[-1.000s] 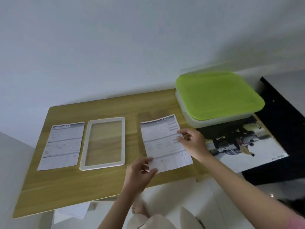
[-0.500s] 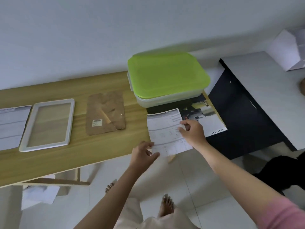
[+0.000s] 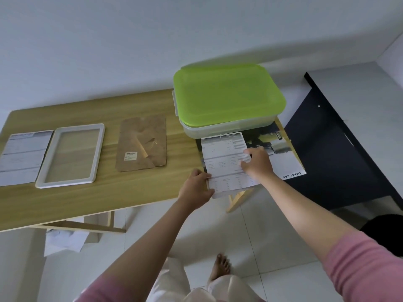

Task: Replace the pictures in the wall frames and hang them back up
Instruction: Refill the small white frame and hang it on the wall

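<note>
On the wooden surface (image 3: 65, 203) at its right end, my left hand (image 3: 196, 188) pinching the printed sheet (image 3: 226, 164) at its left edge, my right hand (image 3: 258, 163) gripping its right side, sheet lying over a car poster (image 3: 285, 158), just below a green-lidded box (image 3: 226, 99), white frame (image 3: 72, 155) and brown backing board (image 3: 141, 144) well to the left

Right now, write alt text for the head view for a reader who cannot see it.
Both hands, left hand and right hand, hold a printed sheet over a car poster at the right end of a wooden table, just in front of a green-lidded box. Further left lie a brown backing board, an empty white frame and another printed sheet.
</note>
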A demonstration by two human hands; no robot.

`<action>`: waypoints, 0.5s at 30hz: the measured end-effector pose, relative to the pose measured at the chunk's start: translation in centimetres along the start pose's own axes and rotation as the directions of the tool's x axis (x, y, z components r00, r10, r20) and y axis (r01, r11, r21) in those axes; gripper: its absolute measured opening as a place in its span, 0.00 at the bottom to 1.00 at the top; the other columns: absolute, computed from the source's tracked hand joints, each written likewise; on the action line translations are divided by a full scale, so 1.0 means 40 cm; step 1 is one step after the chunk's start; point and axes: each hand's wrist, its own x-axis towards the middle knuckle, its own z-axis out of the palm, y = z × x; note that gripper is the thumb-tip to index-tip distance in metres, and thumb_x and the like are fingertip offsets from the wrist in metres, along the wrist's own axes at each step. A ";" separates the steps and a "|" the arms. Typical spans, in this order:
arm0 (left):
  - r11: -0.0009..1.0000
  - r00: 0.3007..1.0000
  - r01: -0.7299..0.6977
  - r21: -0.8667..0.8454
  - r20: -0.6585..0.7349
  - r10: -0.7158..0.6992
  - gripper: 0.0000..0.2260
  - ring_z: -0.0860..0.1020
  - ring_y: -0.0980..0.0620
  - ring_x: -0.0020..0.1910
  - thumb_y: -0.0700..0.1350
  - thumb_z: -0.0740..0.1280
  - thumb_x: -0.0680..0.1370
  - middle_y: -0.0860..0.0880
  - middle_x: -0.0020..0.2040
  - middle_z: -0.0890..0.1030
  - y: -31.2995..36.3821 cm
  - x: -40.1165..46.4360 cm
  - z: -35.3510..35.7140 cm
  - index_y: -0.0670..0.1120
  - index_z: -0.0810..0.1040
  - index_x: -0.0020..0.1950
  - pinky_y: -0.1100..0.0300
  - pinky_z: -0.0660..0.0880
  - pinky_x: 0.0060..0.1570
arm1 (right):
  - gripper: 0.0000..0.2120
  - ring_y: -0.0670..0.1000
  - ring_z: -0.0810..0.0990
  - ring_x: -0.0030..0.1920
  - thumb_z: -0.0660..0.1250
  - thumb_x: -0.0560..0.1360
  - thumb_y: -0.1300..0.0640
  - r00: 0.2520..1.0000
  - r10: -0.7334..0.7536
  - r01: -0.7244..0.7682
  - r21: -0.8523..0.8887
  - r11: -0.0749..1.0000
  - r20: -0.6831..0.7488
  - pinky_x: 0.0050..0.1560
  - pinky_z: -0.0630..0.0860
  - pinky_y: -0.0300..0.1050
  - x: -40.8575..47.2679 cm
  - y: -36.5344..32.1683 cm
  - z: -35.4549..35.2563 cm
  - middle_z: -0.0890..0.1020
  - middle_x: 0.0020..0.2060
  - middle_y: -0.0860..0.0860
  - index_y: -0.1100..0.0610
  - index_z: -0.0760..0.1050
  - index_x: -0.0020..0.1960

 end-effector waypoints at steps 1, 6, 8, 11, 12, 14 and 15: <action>1.000 1.000 0.000 0.001 -0.006 0.000 0.23 0.74 0.50 0.50 0.47 0.71 0.71 0.50 0.56 0.70 -0.003 0.000 0.003 0.45 0.73 0.65 0.52 0.78 0.50 | 0.21 0.58 0.70 0.63 0.70 0.73 0.58 1.000 0.001 -0.001 0.003 1.000 0.001 0.54 0.70 0.44 -0.001 0.003 0.001 0.69 0.63 0.58 0.59 0.73 0.64; 1.000 0.999 -0.004 0.003 -0.032 0.005 0.23 0.73 0.53 0.48 0.49 0.72 0.70 0.51 0.57 0.68 -0.016 0.002 0.010 0.48 0.74 0.64 0.54 0.79 0.47 | 0.21 0.56 0.71 0.60 0.70 0.73 0.56 1.000 0.007 -0.005 0.076 0.997 -0.022 0.54 0.67 0.41 -0.011 0.018 0.006 0.68 0.60 0.56 0.57 0.72 0.64; 1.000 0.999 -0.007 0.008 -0.040 0.008 0.23 0.73 0.53 0.48 0.50 0.72 0.70 0.51 0.57 0.68 -0.018 0.004 0.010 0.49 0.73 0.64 0.54 0.79 0.46 | 0.21 0.56 0.70 0.61 0.70 0.73 0.56 1.000 0.014 -0.011 0.111 0.994 -0.028 0.54 0.66 0.40 -0.013 0.022 0.007 0.68 0.60 0.57 0.57 0.72 0.64; 1.000 0.999 -0.012 0.027 -0.047 0.013 0.23 0.74 0.52 0.48 0.52 0.72 0.70 0.52 0.57 0.68 -0.019 0.006 0.013 0.51 0.73 0.64 0.54 0.79 0.46 | 0.21 0.57 0.69 0.62 0.70 0.73 0.56 0.999 0.017 -0.012 0.135 0.991 -0.029 0.55 0.65 0.40 -0.012 0.024 0.006 0.68 0.62 0.57 0.56 0.72 0.64; 0.999 0.999 -0.011 0.032 -0.050 0.013 0.23 0.74 0.52 0.48 0.52 0.71 0.70 0.52 0.57 0.67 -0.020 0.006 0.014 0.51 0.73 0.64 0.53 0.80 0.45 | 0.21 0.57 0.69 0.62 0.70 0.73 0.56 0.999 0.019 -0.014 0.138 0.990 -0.030 0.56 0.66 0.41 -0.012 0.024 0.005 0.68 0.62 0.57 0.56 0.72 0.64; 0.999 0.999 -0.007 0.043 -0.051 0.009 0.24 0.74 0.52 0.49 0.53 0.71 0.70 0.51 0.57 0.67 -0.020 0.006 0.014 0.52 0.73 0.64 0.53 0.80 0.45 | 0.21 0.57 0.70 0.63 0.70 0.73 0.56 0.999 0.022 -0.018 0.139 0.990 -0.034 0.57 0.67 0.42 -0.012 0.024 0.006 0.68 0.62 0.57 0.56 0.72 0.64; 0.999 0.999 -0.004 0.049 -0.049 0.007 0.24 0.74 0.51 0.49 0.53 0.71 0.70 0.51 0.58 0.67 -0.019 0.006 0.014 0.52 0.72 0.64 0.53 0.80 0.46 | 0.20 0.57 0.70 0.63 0.70 0.73 0.56 0.999 0.024 -0.019 0.136 0.991 -0.036 0.58 0.68 0.43 -0.012 0.023 0.007 0.68 0.62 0.57 0.56 0.72 0.64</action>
